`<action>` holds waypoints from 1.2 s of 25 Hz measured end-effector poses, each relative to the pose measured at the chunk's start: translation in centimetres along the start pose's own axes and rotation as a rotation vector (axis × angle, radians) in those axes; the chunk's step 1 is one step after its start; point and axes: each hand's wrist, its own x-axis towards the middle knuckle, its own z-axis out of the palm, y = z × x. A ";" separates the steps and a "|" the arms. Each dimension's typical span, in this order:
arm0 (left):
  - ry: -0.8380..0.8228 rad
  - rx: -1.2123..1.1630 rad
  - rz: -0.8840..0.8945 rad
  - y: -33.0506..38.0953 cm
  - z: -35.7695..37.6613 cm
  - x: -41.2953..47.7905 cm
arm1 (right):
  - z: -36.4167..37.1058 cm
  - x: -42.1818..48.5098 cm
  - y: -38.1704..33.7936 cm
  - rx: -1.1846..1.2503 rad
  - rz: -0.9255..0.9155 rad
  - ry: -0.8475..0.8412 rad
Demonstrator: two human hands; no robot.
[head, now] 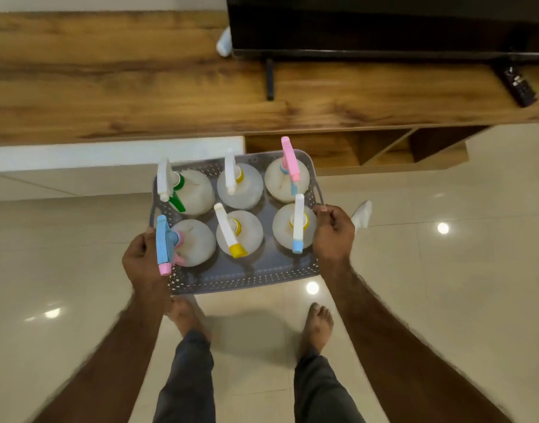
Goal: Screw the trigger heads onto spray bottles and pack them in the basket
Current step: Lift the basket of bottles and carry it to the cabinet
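You are standing barefoot on the pale tiled floor (79,254) with the grey perforated basket (247,279) held in the air in front of you, just short of the long wooden worktop (124,80). Your left hand (143,261) grips the basket's left rim, its fingers (147,236) clamped over the edge beside the nearest left bottle. Your right hand (334,233) grips the right rim, fingers (321,209) curled shut over the handle opening. Both forearms reach forward and slightly inward toward the basket, wrists roughly level.

Inside the basket six translucent spray bottles stand upright in two rows of three, all with trigger heads fitted. In the row nearer you: the blue-and-pink head (164,245) at the left rim, the white head with a yellow nozzle (228,230) in the middle, the white head with a blue tip (298,224) at the right rim. In the far row: white-and-green (170,184), white-and-yellow (231,172), pink (289,160).

Beyond the basket, a black remote (520,87) lies on the worktop.
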 end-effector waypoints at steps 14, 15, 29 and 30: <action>-0.057 -0.008 0.033 -13.6 27.0 6.9 | -5.6 24.0 15.6 -0.032 -0.060 0.112; -0.058 -0.007 0.041 -14.4 28.4 8.8 | -4.4 25.8 16.4 -0.019 -0.072 0.102; -0.080 -0.140 0.079 -14.9 41.2 26.4 | 7.8 45.5 17.5 0.088 -0.131 0.066; -0.088 -0.113 0.068 -14.0 42.0 27.3 | 8.1 46.4 16.7 0.117 -0.141 0.056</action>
